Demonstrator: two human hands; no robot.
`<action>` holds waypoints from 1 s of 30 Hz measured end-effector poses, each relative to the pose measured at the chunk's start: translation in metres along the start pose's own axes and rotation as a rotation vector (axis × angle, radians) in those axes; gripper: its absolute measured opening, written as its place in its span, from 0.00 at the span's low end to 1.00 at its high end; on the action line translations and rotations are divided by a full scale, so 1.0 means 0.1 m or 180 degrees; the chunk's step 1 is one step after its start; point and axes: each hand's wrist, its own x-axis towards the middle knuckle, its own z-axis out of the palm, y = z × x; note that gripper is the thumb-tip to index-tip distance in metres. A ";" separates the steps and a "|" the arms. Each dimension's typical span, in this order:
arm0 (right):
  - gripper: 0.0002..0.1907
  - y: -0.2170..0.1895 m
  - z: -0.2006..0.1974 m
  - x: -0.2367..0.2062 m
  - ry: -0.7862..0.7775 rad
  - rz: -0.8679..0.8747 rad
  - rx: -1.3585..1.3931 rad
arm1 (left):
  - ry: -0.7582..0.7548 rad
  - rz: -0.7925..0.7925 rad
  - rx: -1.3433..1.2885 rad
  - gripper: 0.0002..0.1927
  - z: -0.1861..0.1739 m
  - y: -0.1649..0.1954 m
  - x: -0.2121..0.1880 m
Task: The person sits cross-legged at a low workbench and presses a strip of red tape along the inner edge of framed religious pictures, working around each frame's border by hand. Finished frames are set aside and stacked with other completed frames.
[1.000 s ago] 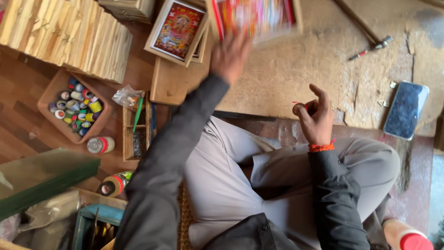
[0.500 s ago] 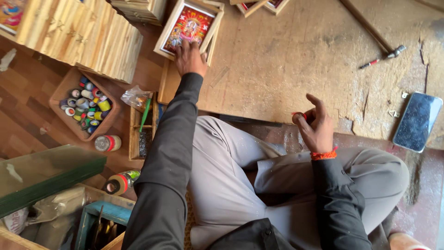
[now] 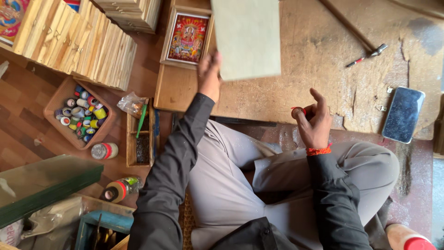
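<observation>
Tray of small tape rolls (image 3: 79, 113) far left, framed picture (image 3: 188, 38) beside it. My left hand (image 3: 210, 76) – grip closed on a plain grey-green board (image 3: 246, 38), held over the worktop (image 3: 319, 55). My right hand (image 3: 314, 121) – fingers half curled, small red bit pinched. Phone (image 3: 403, 114) far right.

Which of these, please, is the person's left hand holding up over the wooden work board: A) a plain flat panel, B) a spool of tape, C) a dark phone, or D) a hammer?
A: the left hand grips the lower edge of a plain greyish flat panel, while the hammer and the dark phone lie untouched on the board.
</observation>
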 end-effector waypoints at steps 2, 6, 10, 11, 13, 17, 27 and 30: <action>0.33 0.02 -0.05 -0.01 0.0133 0.0036 0.0277 | 0.0056 -0.0753 -0.0178 0.15 -0.03 -0.15 -0.09; 0.33 0.15 -0.12 0.02 0.0365 0.0164 0.1052 | 0.0022 -0.0921 0.0615 0.14 0.03 -0.12 -0.24; 0.34 0.28 -0.16 0.07 0.0589 0.0119 0.1353 | -0.0612 -0.0083 0.1156 0.13 0.39 0.28 -0.30; 0.34 0.29 -0.16 0.08 0.0663 0.0107 0.1414 | -0.0854 0.0095 0.1324 0.13 0.49 0.39 -0.35; 0.34 0.30 -0.16 0.08 0.0774 0.0019 0.1555 | -0.1201 0.0426 0.2061 0.12 0.64 0.57 -0.50; 0.34 0.33 -0.20 0.06 0.0850 -0.0037 0.1795 | -0.1675 0.0946 0.3885 0.09 0.83 0.59 -1.04; 0.36 0.24 0.01 -0.02 0.0207 -0.0294 0.1201 | -0.1427 -0.0360 0.1808 0.18 1.14 -0.06 -1.57; 0.35 0.15 0.01 -0.02 0.0251 -0.0813 0.0579 | -0.1299 -0.1274 0.0608 0.17 1.28 -0.18 -1.41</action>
